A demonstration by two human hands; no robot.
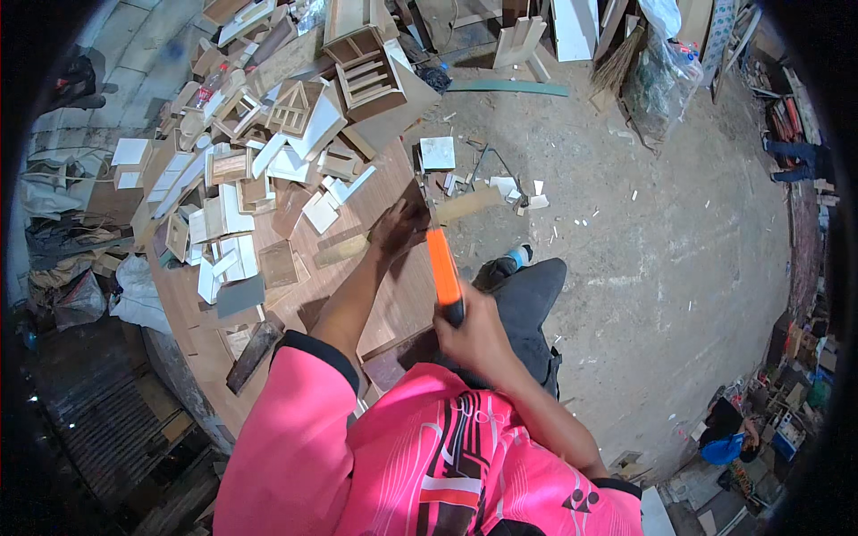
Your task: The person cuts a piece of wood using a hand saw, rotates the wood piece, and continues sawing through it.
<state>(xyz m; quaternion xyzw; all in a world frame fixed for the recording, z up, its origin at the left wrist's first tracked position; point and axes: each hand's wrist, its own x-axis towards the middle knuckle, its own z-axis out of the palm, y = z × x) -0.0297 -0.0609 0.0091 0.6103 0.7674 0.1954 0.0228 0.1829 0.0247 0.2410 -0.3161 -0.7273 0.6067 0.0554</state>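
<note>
In the head view, the right hand (474, 330) is closed tight around the handle of a saw (442, 263). The handle is smooth and bright orange, with a black part by the fingers. A thin blade points away from the body, over a long, flat strip of pale wood (469, 204). I cannot tell how deep the blade sits in the wood. The left hand (402, 223) is just beside the blade, on top of the strip, with its fingers bent. It is dark there, so I cannot tell if it grips the wood or only presses down. The strip lies across the edge of a brown counter (384, 308) with fine wood lines, and one end sticks out past it. On the left is a big, messy heap of wood bits (268, 152): flat squares, little boxes and frames with slats, some plain and some white. A flat gray square (241, 297) lies at the near side of the heap. The rough gray floor (661, 268) has small chips on it, a long green strip (509, 87), and a crinkly clear bag (666, 94) near a straw broom (618, 64).
</note>
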